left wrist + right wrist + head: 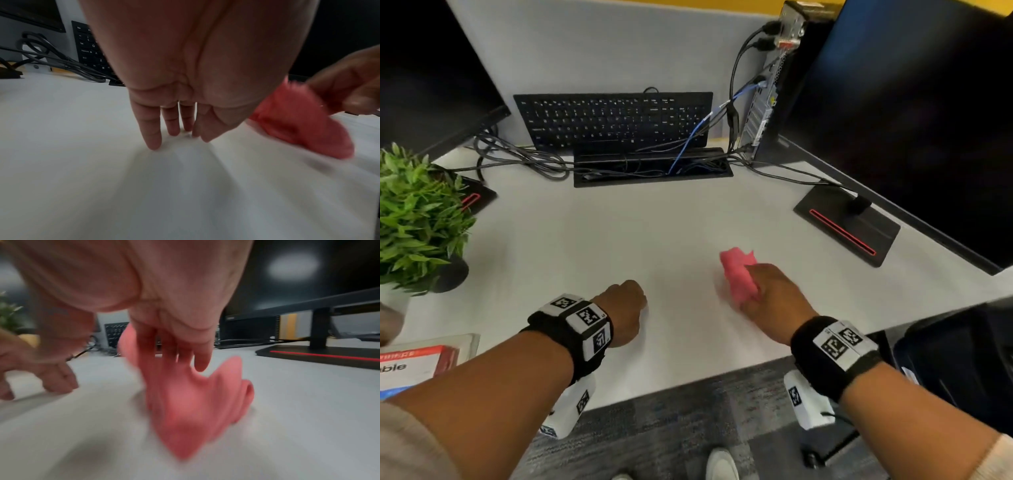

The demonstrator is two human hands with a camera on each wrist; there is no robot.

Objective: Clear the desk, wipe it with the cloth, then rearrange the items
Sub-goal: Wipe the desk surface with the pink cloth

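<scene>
A crumpled pink cloth (pixel 738 274) lies on the white desk (pixel 619 233), right of centre near the front edge. My right hand (pixel 753 294) grips it from above, fingers curled into the fabric. The right wrist view shows the cloth (pixel 185 402) bunched under the right hand (pixel 180 356) and blurred by motion. My left hand (pixel 640 301) holds nothing and sits on the desk left of the cloth. In the left wrist view its straight fingers (pixel 153 129) point down, tips touching the desk, with the cloth (pixel 298 123) off to the right.
A black keyboard (pixel 613 120) leans against the back partition behind a cable tray (pixel 650 168) full of wires. Monitors stand at left (pixel 431 68) and right (pixel 911 120), the right one's base (pixel 849 226) on the desk. A potted plant (pixel 414 219) and a red-and-white box (pixel 417 359) sit at the left.
</scene>
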